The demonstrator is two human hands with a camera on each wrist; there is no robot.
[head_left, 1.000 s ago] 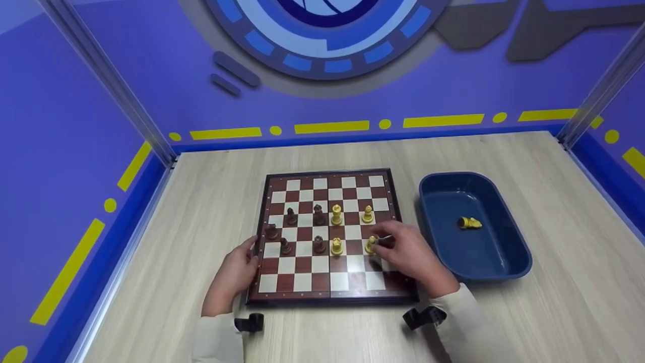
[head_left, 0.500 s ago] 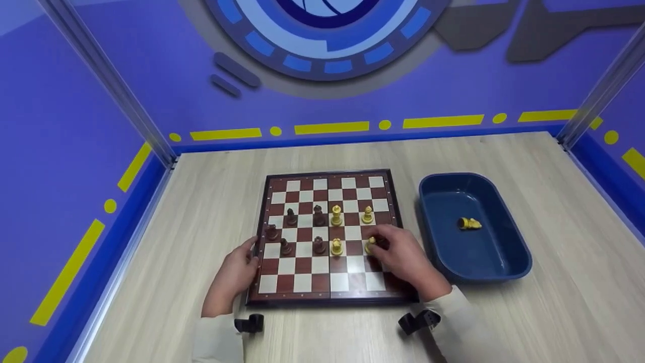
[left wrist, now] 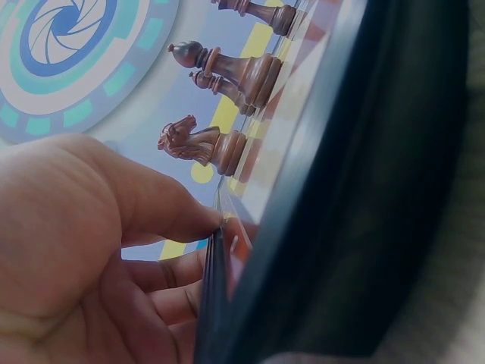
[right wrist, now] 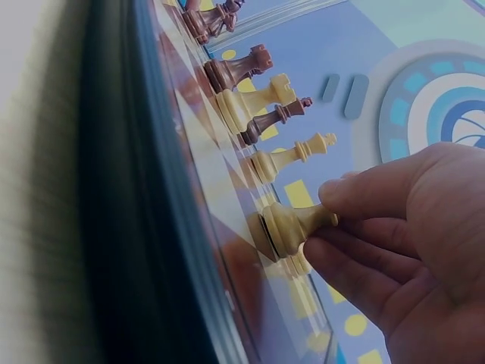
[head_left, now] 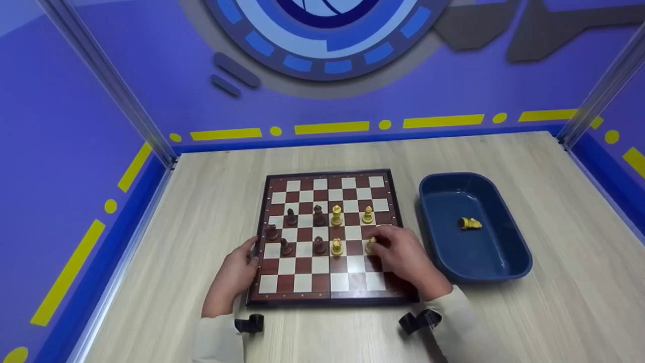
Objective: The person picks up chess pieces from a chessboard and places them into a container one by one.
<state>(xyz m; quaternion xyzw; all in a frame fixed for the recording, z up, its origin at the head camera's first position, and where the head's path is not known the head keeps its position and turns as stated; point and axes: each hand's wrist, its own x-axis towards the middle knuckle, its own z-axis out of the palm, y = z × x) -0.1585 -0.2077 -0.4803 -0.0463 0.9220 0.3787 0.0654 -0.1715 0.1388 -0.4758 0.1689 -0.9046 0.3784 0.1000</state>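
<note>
A light yellow bishop [right wrist: 292, 230] stands on the chessboard [head_left: 356, 279], its head mostly covered by my right hand [right wrist: 394, 235], whose thumb and fingers pinch its upper part. Beside the board's left edge, my left hand [head_left: 235, 272] touches the rim with thumb and fingers; part of the fingers is hidden in the left wrist view. Near the right hand are a yellow rook [head_left: 336, 247], a yellow king [head_left: 336, 216] and another yellow bishop [head_left: 368, 215]. Closest to the left hand is a dark brown knight [left wrist: 198, 144].
Several brown pieces, among them a rook [head_left: 319, 245] and a king [head_left: 318, 216], stand on the board's left half. A dark blue tray [head_left: 504, 276] lies to the right, with one yellow knight [head_left: 470, 223] tipped on its side. Printed panels [head_left: 352, 108] enclose the wooden table.
My right hand has shifted slightly left and closed more around the yellow bishop, which stays on about the same square. The left hand keeps its place at the board's edge.
</note>
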